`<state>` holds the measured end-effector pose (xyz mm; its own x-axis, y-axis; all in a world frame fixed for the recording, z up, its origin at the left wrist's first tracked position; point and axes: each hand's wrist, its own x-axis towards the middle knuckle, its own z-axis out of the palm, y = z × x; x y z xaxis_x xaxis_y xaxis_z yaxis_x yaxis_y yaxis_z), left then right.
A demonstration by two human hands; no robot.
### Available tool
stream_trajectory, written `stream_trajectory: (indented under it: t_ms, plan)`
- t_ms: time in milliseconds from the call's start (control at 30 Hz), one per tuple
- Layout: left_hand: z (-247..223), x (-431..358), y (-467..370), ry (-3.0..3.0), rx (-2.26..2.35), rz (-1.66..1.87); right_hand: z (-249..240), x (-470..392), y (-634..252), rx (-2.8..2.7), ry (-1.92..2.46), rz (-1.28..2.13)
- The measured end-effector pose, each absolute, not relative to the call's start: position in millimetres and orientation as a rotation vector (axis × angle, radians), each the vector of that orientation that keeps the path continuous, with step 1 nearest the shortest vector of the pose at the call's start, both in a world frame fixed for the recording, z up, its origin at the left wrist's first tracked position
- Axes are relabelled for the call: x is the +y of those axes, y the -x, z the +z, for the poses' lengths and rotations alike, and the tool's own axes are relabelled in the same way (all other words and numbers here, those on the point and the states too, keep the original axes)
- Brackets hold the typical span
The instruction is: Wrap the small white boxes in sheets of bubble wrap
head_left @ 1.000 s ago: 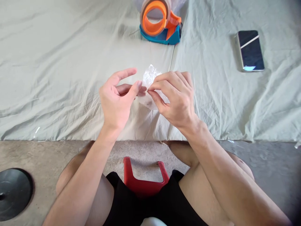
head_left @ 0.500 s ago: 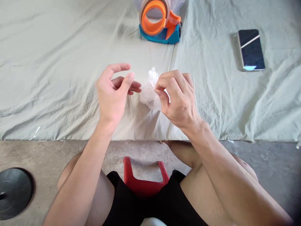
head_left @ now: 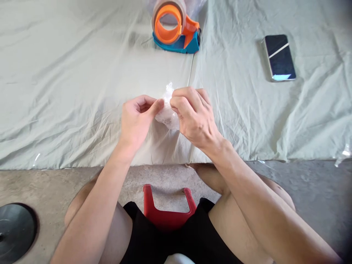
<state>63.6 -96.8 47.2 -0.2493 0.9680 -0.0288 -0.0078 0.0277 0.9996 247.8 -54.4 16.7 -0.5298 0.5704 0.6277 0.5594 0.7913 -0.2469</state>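
Note:
A small crumpled clear plastic bag (head_left: 168, 119) sits on the cloth-covered table between my two hands, its gathered top sticking up. What is inside it I cannot make out. My left hand (head_left: 140, 117) pinches at the bag's left side, thumb against the fingers. On the other side my right hand (head_left: 194, 113) is closed, with its fingertips curled at the bag's upper right. The right fingertips are partly hidden behind the knuckles.
Beyond the hands stands an orange and blue tape dispenser (head_left: 177, 44) with a tape roll. A dark phone-like box (head_left: 280, 57) lies at the right. Below the table edge are a red stool (head_left: 167, 218) and a round black base (head_left: 16, 233) on the floor. Tape scraps (head_left: 343, 154) hang at the right.
My left hand has closed from spread fingers into a pinch at the bag. My right hand stays closed beside it. The view has shifted slightly, so the table things appear further left.

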Motion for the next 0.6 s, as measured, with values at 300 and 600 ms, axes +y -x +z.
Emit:
stream_trajectory:
  t_ms: [300, 600]
  plan:
    - [48.4, -95.6, -68.3, -1.086, 1.464, 1.359, 18.5, -53.3, -253.2, -2.221, 0.723, 0.041]
    - [46.0, -95.0, -67.7, -1.085, 1.483, 1.352, 27.1, -62.1, -248.3, -2.181, 0.908, 0.130]
